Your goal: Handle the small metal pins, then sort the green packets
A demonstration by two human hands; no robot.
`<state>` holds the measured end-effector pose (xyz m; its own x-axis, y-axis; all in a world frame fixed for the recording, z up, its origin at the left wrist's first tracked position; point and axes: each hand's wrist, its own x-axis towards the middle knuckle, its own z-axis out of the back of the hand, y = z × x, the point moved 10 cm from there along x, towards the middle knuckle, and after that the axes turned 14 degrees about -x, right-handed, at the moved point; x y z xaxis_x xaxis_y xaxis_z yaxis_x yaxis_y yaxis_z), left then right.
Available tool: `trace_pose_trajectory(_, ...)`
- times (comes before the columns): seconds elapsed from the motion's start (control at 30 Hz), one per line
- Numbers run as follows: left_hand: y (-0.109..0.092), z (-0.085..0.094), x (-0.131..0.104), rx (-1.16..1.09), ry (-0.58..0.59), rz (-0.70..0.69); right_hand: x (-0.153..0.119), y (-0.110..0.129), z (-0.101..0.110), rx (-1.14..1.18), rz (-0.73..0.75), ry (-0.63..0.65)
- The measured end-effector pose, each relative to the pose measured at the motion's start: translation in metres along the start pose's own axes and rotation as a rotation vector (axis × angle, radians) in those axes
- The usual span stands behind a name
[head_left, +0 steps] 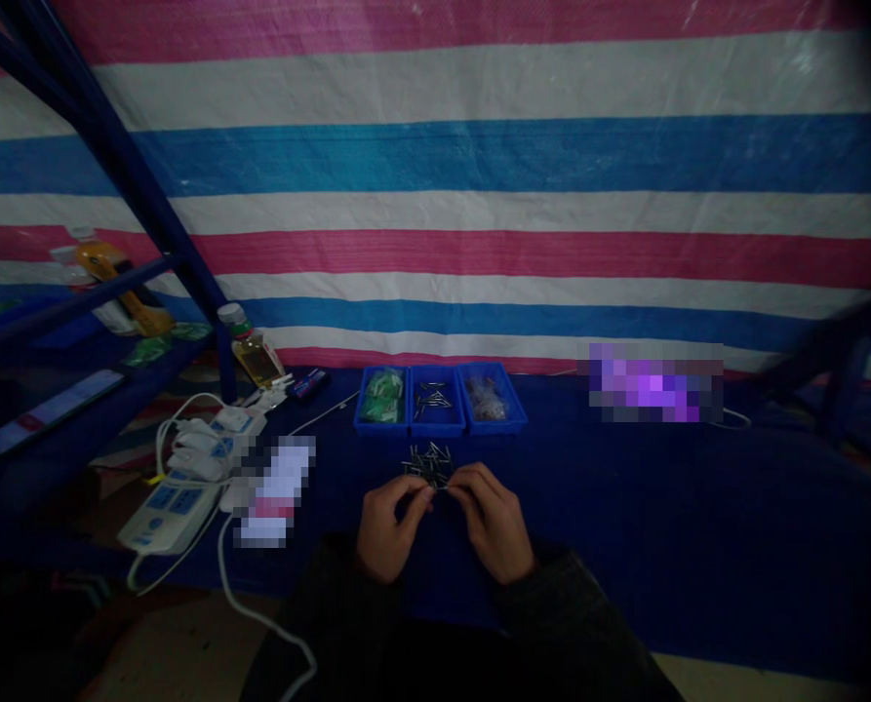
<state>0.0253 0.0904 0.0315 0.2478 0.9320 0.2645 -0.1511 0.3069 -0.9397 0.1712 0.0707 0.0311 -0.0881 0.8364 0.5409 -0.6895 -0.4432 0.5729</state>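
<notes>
My left hand [391,526] and my right hand [494,526] meet fingertip to fingertip over the dark blue table. Each has thumb and forefinger pinched at opposite ends of a thin metal pin-like piece [441,488], too small to name surely. Just beyond the fingers lies a loose pile of thin, dark and shiny metal pins [429,460]. Behind it three blue trays stand in a row. The left tray [381,427] has green plastic packets in it, the middle tray [437,428] some metal pins, and the right tray [494,426] clear plastic packets.
On the left lie a white power strip [164,512] with plugs and cables, and a blurred-out phone [275,492]. A bottle [256,353] stands near a blue metal post [224,356]. A blurred-out purple glowing object [651,383] is at right. Striped sheeting [479,156] hangs behind.
</notes>
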Motion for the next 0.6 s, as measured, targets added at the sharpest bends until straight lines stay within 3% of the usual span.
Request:
trace_pose_trajectory(0.33, -0.001, 0.003, 0.000, -0.021, -0.025, 0.006, -0.001, 0.001, 0.004, -0.004, 0.012, -0.029)
trace_pose_trajectory(0.6, -0.003, -0.010, 0.000, 0.017, 0.103, -0.020, -0.002, 0.006, -0.004, 0.028, 0.063, 0.044)
